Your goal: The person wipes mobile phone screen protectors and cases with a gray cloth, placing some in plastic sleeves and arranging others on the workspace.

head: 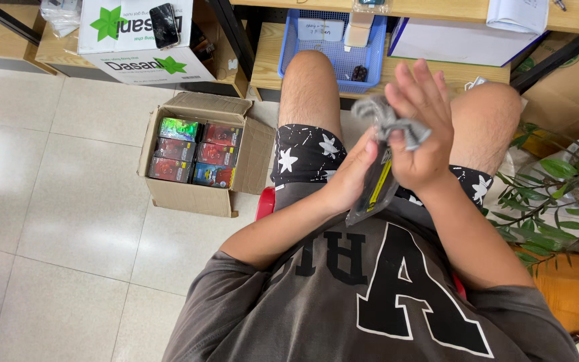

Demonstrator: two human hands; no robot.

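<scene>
I sit with my knees up in front of a low wooden shelf. My left hand (353,175) grips a flat dark plastic packet (375,190) with a yellow stripe, held upright over my lap. My right hand (420,127) presses a crumpled grey cloth (389,119) against the top of that packet, fingers spread upward. The packet's far side is hidden behind my right palm.
An open cardboard box (249,157) of small colourful packs sits on the tile floor at my left. A blue plastic basket (288,50) stands on the shelf ahead. A white carton (135,64) with a phone (165,24) lies farther left. A leafy plant (557,194) crowds my right.
</scene>
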